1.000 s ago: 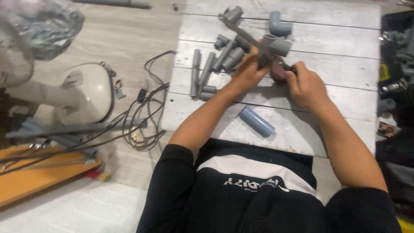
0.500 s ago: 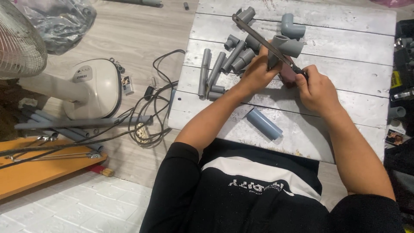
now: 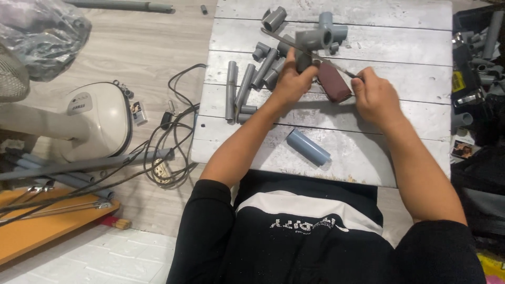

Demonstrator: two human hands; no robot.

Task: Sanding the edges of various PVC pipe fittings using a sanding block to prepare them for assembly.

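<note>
Both fists closed: left hand (image 3: 291,79) grips grey fitting (image 3: 310,43), right hand (image 3: 374,97) saw (image 3: 332,79); loose pipes (image 3: 247,84) beside.

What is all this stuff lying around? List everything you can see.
tee fitting: one, grey, held above the table
saw blade: one, metal, crossing the fitting
block: one, maroon, between the hands
short pipe: one, blue-grey, table's near edge
pipe pieces: a cluster, grey, left part of the table
table: one, white planks
fan base: one, cream, floor
cables: black, floor
plastic bag: one, clear, top left
left hand: grips the fitting
right hand: holds the blade's end
</note>
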